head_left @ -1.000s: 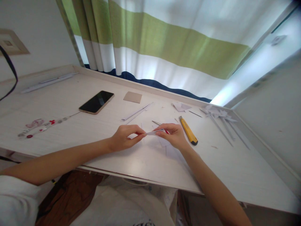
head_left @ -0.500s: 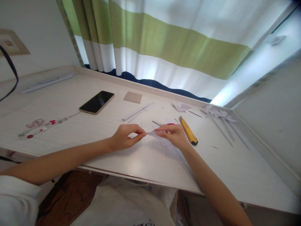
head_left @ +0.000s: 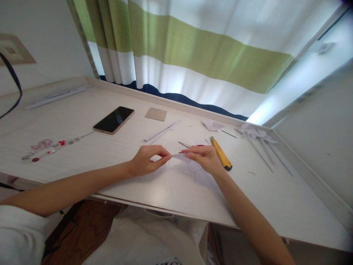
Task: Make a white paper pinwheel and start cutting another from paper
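A small folded white paper (head_left: pixel 180 156) is stretched between my two hands, just above the white table. My left hand (head_left: pixel 150 160) pinches its pointed left tip between thumb and fingertips. On the other side, my right hand (head_left: pixel 204 158) grips the wider end with thumb and index finger. Scissors (head_left: pixel 184 144) with red handles lie behind my right hand, which partly hides them. Beneath the hands is a flat sheet of white paper (head_left: pixel 195 166), also partly covered. The yellow cutter knife (head_left: pixel 220 152) rests just right of my right hand.
A phone (head_left: pixel 114 120), a beaded strap (head_left: pixel 52 149) and a cardboard square (head_left: pixel 156 114) lie to the left and back. Rolled paper sticks (head_left: pixel 161 132) are behind my left hand. Folded papers (head_left: pixel 213 126) and paper flowers with stems (head_left: pixel 256 134) sit at the back right.
My right thumb and fingers have shifted slightly on the paper, and a little more of its face shows. My left hand has hardly moved.
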{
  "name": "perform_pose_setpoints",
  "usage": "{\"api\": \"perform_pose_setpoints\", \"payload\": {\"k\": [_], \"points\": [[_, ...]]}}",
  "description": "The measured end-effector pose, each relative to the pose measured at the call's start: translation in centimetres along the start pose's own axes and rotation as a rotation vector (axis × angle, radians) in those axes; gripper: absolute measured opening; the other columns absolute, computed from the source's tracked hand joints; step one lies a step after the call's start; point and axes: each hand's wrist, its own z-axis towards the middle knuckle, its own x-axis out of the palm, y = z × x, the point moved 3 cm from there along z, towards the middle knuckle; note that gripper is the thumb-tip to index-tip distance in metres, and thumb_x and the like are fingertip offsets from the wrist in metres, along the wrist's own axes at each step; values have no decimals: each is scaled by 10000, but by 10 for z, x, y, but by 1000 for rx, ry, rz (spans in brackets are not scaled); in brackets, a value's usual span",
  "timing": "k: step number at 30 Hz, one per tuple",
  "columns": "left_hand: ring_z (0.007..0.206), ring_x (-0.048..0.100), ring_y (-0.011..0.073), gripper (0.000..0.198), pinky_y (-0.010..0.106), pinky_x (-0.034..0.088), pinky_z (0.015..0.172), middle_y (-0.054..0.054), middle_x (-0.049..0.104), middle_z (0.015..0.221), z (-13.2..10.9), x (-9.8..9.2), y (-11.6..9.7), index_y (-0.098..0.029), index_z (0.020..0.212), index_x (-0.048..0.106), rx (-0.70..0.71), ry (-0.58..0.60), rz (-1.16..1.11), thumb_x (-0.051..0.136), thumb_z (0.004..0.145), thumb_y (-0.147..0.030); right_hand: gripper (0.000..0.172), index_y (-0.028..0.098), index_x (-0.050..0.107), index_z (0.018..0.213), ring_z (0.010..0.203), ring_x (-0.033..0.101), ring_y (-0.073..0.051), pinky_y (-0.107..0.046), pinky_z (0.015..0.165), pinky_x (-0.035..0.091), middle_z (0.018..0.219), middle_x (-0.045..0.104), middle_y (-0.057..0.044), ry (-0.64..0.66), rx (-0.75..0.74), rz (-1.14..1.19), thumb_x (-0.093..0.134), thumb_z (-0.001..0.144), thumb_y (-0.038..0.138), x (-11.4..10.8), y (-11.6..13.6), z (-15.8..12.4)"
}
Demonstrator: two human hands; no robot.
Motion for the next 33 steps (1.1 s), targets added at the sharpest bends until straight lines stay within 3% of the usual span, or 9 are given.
{"api": "perform_pose_setpoints", "payload": {"k": [6,11,16,26,33], "points": [[572,580,79,19,160,437,549,7,628,633,0,-1,2,-134,734,590,37,3,54,577,740,-147,287,198,583,993,770,618,-146,-277,664,515,904,660,-52,-63,-146,-195,618,714,257,-2,5,-1],[607,589,92,45,175,441,567,14,639,672,0,-4,3,-147,774,579,180,-23,174,562,739,-125,93,200,590,829,863,573,-163,-312,736,472,912,622,-70,-154,-344,-449,591,737,213,-1,6,-4],[619,591,100,98,186,449,562,20,641,701,-2,-4,5,-155,822,563,282,16,293,569,729,-122,108,207,572,874,834,571,-158,-287,679,462,905,621,-66,-177,-461,-636,543,771,189,2,3,-7],[668,624,110,130,185,483,576,6,660,693,-1,-7,-5,-136,871,541,617,18,582,568,745,-152,66,179,575,836,718,564,-124,-240,591,418,811,642,-40,-137,-584,-857,540,780,174,7,9,-9],[679,625,95,78,174,485,589,-18,651,678,0,-9,-6,-156,854,541,656,14,650,530,778,-169,92,177,590,856,724,535,-130,-257,585,374,821,644,-28,-24,-653,-1058,517,800,180,3,10,-9]]}}
